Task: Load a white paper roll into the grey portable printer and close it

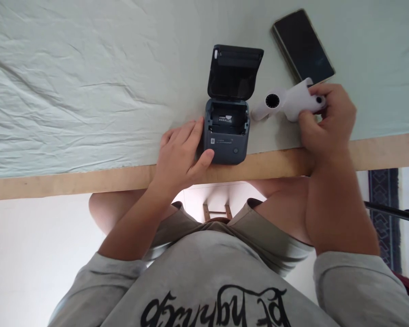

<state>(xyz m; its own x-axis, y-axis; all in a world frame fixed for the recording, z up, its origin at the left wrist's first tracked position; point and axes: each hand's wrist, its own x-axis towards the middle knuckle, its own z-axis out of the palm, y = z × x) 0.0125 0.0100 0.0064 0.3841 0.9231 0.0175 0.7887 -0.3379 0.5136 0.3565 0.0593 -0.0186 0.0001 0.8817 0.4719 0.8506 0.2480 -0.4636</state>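
Note:
A dark label printer (225, 147) stands at the table's front edge, its lid (233, 75) raised and tilted back. A small printed label shows inside its bay. My left hand (180, 154) lies against the printer's left side, fingers stretched out and thumb at the front corner. To the right of the printer is a white label roll (261, 111) with a dark core. My right hand (330, 118) pinches a second white label roll (298, 102), whose loose paper curls out to the left. Its fingertips hide part of this roll.
A dark-screened phone (303, 45) in a clear-edged case lies behind the rolls. Pale green wrinkled cloth (88, 91) covers the table up to a wooden front edge (71, 181). My legs are under the edge, and a patterned dark mat (383, 218) lies on the floor at right.

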